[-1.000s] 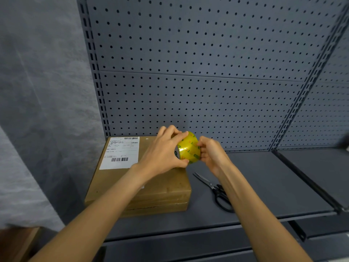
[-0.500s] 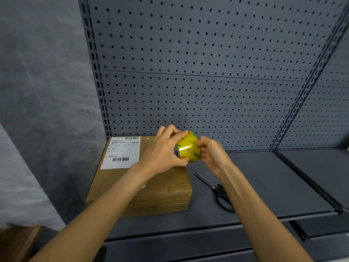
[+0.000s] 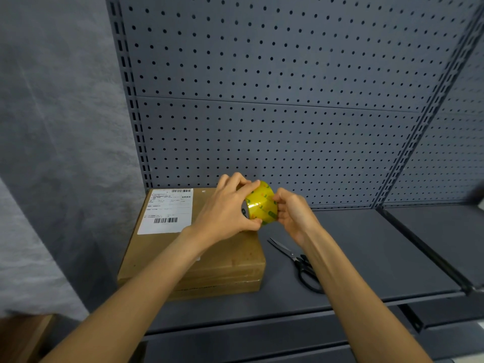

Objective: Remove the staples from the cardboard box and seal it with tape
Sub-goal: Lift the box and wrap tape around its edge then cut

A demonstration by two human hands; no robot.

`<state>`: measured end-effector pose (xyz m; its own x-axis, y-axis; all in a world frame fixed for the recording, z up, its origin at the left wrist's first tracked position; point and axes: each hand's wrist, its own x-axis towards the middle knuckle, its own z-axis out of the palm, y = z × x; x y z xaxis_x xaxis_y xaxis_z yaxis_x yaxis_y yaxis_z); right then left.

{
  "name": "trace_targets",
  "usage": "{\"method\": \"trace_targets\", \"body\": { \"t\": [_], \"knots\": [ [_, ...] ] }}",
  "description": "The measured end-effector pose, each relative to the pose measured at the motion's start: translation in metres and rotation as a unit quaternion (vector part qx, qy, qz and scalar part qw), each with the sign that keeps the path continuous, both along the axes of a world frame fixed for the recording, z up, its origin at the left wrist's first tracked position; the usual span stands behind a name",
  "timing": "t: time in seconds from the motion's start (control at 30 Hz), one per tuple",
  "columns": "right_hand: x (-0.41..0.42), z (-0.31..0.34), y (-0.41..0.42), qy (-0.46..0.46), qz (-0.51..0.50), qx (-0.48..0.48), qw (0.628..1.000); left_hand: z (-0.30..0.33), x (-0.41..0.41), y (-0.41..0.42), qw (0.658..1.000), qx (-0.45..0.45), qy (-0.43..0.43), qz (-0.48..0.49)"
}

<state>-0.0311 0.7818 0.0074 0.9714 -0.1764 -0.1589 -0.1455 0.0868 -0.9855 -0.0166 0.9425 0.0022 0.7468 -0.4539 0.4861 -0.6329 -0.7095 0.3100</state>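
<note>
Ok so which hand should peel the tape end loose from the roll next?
Probably the right hand: its fingertips already pinch at the outer face of the tape roll, while the left hand grips the roll's side over the cardboard box and steadies it.

A cardboard box (image 3: 192, 260) and black scissors (image 3: 301, 263) are carried side by side by a dark grey metal shelf (image 3: 366, 258).
</note>
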Motion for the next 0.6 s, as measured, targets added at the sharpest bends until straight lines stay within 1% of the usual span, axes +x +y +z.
{"method": "trace_targets", "body": {
  "t": [0.27,0.47,0.6],
  "knots": [
    [0.0011,0.0009,0.0007,-0.007,0.018,-0.018,1.000,0.0005,0.0000,0.0020,1.000,-0.003,0.001,0.005],
    [0.0024,-0.0015,0.0025,0.005,-0.003,0.005,1.000,0.0006,-0.0021,-0.0019,1.000,0.007,-0.001,0.005],
    [0.0025,-0.0018,0.0032,0.006,-0.012,0.000,1.000,0.0009,-0.0037,-0.0021,1.000,0.009,0.001,0.007]
  ]
}}
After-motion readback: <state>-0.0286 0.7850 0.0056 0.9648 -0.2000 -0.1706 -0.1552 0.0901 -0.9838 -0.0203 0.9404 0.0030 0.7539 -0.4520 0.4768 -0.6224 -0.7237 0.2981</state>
